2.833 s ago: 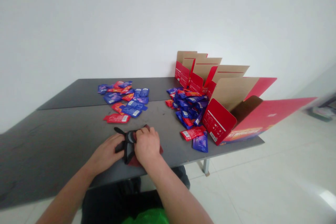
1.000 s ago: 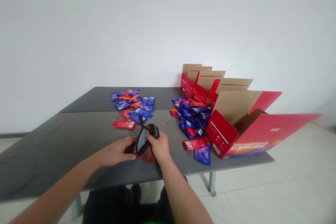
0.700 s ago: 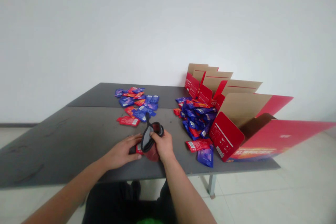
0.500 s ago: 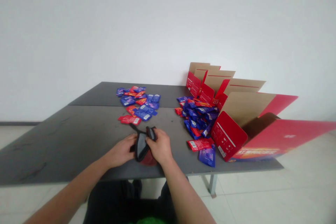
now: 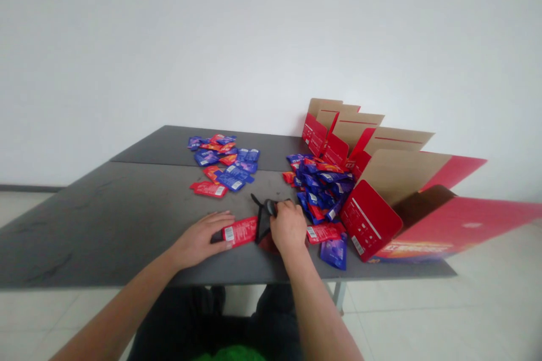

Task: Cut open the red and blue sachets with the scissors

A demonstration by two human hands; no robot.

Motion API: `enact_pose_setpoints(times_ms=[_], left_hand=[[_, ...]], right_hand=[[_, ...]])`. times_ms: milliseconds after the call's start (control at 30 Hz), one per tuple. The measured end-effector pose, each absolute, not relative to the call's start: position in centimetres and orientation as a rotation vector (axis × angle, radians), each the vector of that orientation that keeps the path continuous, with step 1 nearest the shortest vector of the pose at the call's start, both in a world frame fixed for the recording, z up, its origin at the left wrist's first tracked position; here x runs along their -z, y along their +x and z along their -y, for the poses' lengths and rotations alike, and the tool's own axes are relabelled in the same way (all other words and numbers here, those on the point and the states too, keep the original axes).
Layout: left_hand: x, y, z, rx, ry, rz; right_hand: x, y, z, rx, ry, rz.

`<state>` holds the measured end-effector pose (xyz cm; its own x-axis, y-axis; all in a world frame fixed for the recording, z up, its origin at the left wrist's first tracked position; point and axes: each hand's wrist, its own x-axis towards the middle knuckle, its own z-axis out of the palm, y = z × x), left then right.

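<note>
My left hand [image 5: 199, 241] lies on the grey table with thumb and fingers around the end of a red foil sachet [image 5: 239, 232], which points right towards the other hand. My right hand [image 5: 288, 229] is closed over a black and dark red fabric pouch [image 5: 265, 242], and a thin black strap [image 5: 255, 199] sticks up from it. Much of the pouch is hidden under that hand. The pouch's right edge nearly touches the sachet's right end.
Loose red and blue sachets [image 5: 224, 162] lie at the far middle of the grey table [image 5: 105, 220]. A bigger heap [image 5: 319, 186] leans against open red cardboard cartons [image 5: 368, 211] on the right. Single sachets [image 5: 325, 232] lie near the table's front edge.
A red sachet now shows between my hands, beside the pouch. My hands have moved apart, the right one shifting rightward with the pouch.
</note>
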<state>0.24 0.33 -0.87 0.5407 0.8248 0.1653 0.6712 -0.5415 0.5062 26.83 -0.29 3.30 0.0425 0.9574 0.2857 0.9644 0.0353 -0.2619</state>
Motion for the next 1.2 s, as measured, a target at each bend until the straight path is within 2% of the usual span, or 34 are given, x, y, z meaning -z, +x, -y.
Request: enact_pose_setpoints(times_ms=[133,200,367,500,733,833,1000,1067,1200], left_hand=[[0.4,0.7,-0.2,-0.522,2.412,-1.211],[0.4,0.7,-0.2,-0.498,2.415,-1.224],[0.8,0.2,-0.5,-0.54,2.414,-1.233],[0.9,0.1,-0.5,-0.549,2.412,-1.247],[1.5,0.2,-0.5,-0.626,2.384,-1.229],[1.6,0.1,-0.6,-0.588,2.408,-1.24],[1.1,0.2,-0.5,-0.545,2.417,-1.228],[1.0,0.3,-0.5,-0.542,2.429,-1.234],[1.0,0.3,-0.4,-0.516,2.448,-1.243]], right_hand=[[-3.6,21.3,2.0,-0.048,-1.555,2.197],[-3.0,19.4,2.4,-0.09,-1.496,2.276],[-1.8,23.6,0.8,-0.096,-1.711,2.162],[-3.1,27.1,-0.3,-0.049,-1.948,2.028],[-3.4,19.7,2.6,-0.082,-1.487,2.29],[-2.3,20.9,1.8,-0.1,-1.546,2.304],[-3.2,26.5,-1.2,-0.052,-1.956,2.086],[-3.9,26.2,-1.0,-0.017,-1.912,2.086],[-3.7,22.6,1.2,-0.039,-1.54,2.293]])
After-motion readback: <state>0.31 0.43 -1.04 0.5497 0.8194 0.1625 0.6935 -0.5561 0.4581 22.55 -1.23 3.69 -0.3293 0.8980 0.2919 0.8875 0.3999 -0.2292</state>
